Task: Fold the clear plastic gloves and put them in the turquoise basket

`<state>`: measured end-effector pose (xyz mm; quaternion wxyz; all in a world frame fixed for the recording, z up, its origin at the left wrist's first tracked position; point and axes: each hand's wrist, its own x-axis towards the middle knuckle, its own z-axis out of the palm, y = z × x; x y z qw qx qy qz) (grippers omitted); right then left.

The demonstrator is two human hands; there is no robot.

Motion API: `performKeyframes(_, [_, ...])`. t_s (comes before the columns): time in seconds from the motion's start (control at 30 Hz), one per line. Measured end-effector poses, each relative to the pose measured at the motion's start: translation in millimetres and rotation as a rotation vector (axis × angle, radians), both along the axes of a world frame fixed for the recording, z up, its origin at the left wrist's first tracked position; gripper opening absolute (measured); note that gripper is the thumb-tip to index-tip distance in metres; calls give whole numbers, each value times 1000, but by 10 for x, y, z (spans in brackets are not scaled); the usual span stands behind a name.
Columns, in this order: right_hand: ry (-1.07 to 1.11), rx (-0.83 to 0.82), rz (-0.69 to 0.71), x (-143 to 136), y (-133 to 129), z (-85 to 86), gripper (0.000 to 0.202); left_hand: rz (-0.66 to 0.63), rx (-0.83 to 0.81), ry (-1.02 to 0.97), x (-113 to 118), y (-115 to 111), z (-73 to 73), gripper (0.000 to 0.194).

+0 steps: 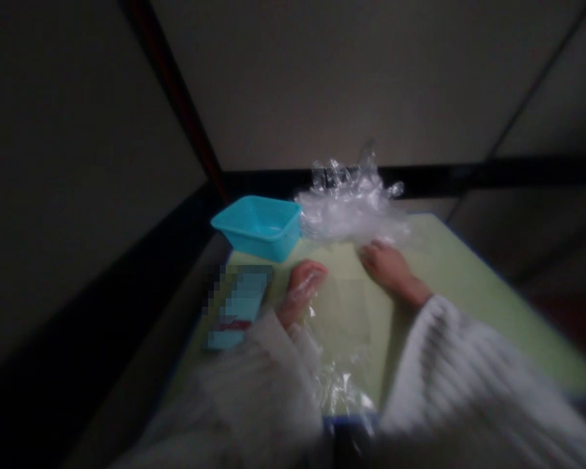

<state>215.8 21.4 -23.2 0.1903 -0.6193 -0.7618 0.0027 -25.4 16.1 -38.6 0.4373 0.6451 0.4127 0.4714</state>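
My left hand is closed, fingers curled, with shiny clear plastic lying across it. That plastic belongs to a clear plastic bag spread flat over the table in front of me, its near end crumpled by the front edge. My right hand rests farther out and to the right, fingers bent down in a closed shape beside a heap of crumpled clear plastic. Blur hides what its fingertips hold, if anything.
A turquoise plastic basin stands at the table's far left corner. A flat light-blue item, partly pixelated, lies left of my left hand. The pale green table has a blue edge. A wall rises behind it.
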Motion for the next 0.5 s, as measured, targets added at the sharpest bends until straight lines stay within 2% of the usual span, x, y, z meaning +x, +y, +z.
performKeyframes(0.17, [150,38,96,-61,-52,38,25,45,-31,-109,39,-62,40,15])
performKeyframes(0.37, [347,14,367,-363,-252,44,33,2,-43,-178,97,-71,21,16])
performKeyframes(0.43, [367,-2,464,-472,-344,15,43,-11,-41,-184,90,-73,-1,17])
performKeyframes(0.5, [351,-12,568,-543,-418,-29,61,-7,-33,-185,76,-83,-19,20])
